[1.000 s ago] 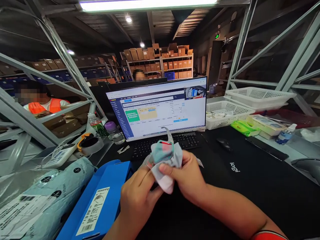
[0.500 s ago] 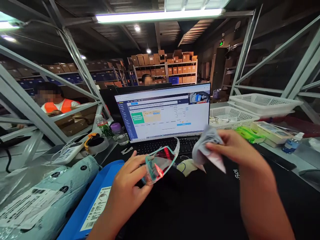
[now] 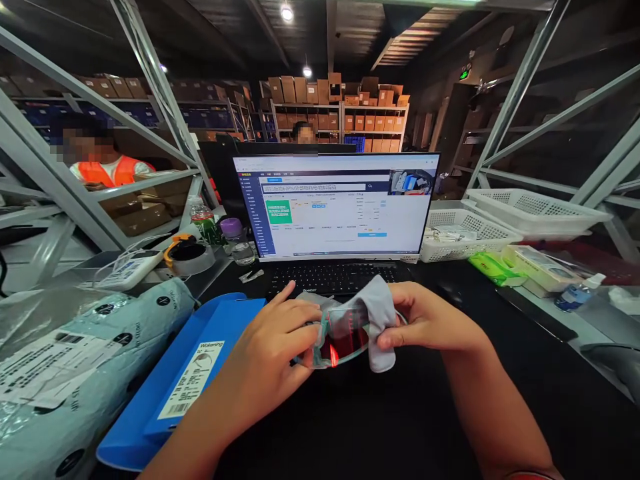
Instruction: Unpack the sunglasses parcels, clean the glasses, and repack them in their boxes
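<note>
My left hand (image 3: 273, 347) grips a pair of glasses (image 3: 340, 337) with a pale teal frame and a red-tinted lens, held just above the black desk mat (image 3: 500, 373). My right hand (image 3: 425, 323) pinches a grey cleaning cloth (image 3: 377, 320) folded over the right side of the lens. Both hands meet in front of the black keyboard (image 3: 333, 277), below the lit monitor (image 3: 337, 207).
A blue box (image 3: 185, 380) with a label lies at my left, beside a plastic-wrapped parcel (image 3: 75, 367). White baskets (image 3: 505, 220), a green pack (image 3: 493, 267) and a small bottle (image 3: 573, 293) stand at the right. A tape roll (image 3: 190, 257) and bottles sit at the left. A person in an orange vest sits behind the rack.
My right hand had lifted the cloth away to the right; now it is back on the lens. The glasses stayed in my left hand.
</note>
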Tool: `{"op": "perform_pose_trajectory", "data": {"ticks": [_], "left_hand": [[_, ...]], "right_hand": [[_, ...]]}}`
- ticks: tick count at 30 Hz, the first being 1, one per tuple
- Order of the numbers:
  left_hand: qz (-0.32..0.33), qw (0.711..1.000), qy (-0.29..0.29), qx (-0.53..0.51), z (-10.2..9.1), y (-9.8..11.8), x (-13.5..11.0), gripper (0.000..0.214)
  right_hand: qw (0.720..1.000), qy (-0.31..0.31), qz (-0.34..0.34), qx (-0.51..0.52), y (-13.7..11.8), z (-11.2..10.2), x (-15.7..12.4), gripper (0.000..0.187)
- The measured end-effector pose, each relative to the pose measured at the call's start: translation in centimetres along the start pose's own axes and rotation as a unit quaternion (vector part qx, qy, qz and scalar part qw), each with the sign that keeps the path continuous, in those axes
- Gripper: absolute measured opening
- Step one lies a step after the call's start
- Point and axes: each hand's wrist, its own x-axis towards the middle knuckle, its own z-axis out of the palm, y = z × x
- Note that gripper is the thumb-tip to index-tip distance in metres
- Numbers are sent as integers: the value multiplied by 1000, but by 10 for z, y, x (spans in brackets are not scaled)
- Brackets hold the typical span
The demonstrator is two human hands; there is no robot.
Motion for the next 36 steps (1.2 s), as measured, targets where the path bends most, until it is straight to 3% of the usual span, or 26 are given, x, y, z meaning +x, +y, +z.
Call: {"op": "perform_pose_trajectory", "data": {"ticks": [5, 10, 12, 15, 17, 20, 24, 29, 32, 36], "left_hand": [[31, 999, -38, -13, 5, 4, -2, 16], [88, 994, -54, 25, 16, 2, 2, 16], [97, 994, -41, 28, 16, 0, 4, 13], [93, 995, -26, 12, 9, -3, 4, 6], [88, 996, -28, -4, 5, -4, 3, 6], [70, 995, -67, -9, 6, -2, 1, 6], [81, 994, -75, 4, 13, -2, 3, 10], [79, 997, -11, 15, 4, -6, 2, 5], [75, 997, 5, 7, 1, -6, 0, 9], [92, 994, -51, 14, 7, -5, 2, 8]], "right_hand": [[998, -9, 46, 34, 7, 20, 9, 44], [984, 83, 47, -152, 11, 52, 18, 41], [987, 78, 61, -128, 12, 45, 17, 44], [997, -11, 72, -15, 13, 17, 13, 56], [997, -49, 54, -3, 14, 5, 11, 59], [997, -37, 34, -56, 13, 17, 15, 58], [988, 53, 53, -138, 11, 44, 22, 51], [994, -12, 105, 39, 11, 13, 16, 61], [991, -9, 115, 64, 10, 6, 14, 59], [993, 20, 69, -88, 10, 35, 19, 52]]}}
